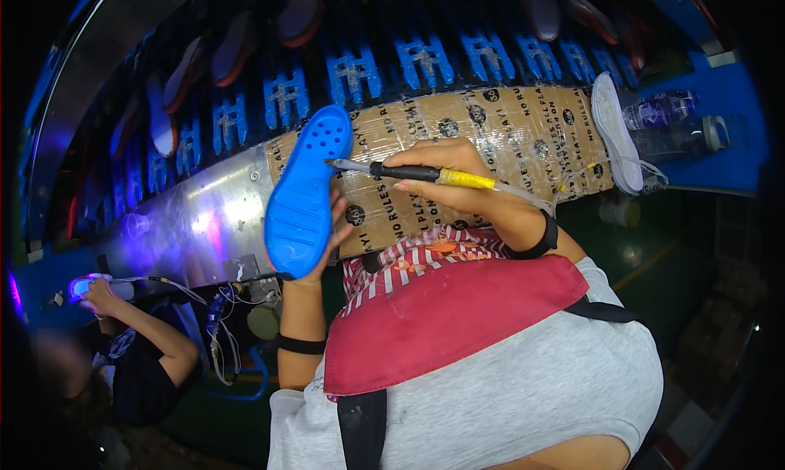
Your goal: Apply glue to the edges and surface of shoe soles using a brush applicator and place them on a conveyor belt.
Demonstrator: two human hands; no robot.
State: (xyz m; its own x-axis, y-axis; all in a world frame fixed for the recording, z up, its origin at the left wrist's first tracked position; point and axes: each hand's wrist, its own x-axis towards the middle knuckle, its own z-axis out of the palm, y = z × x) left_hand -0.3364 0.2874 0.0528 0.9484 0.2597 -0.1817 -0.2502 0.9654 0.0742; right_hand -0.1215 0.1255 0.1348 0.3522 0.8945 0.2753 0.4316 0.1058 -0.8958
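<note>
A bright blue shoe sole, with a cluster of small holes at its far end and ridges lower down, is held up over the work surface. My left hand grips it from behind; some fingers show along its right edge and the rest are hidden. My right hand is closed around a pen-shaped tool with a metal tip, a black grip and a yellow-wrapped end trailing a cord. The tip meets the sole's right edge just below the holes, though I cannot tell whether it presses in.
Taped brown cardboard covers the bench beside bare metal. A white sole lies at right near plastic bottles. Beyond runs a rack of blue holders with hanging soles. At lower left a co-worker's hand holds something lit.
</note>
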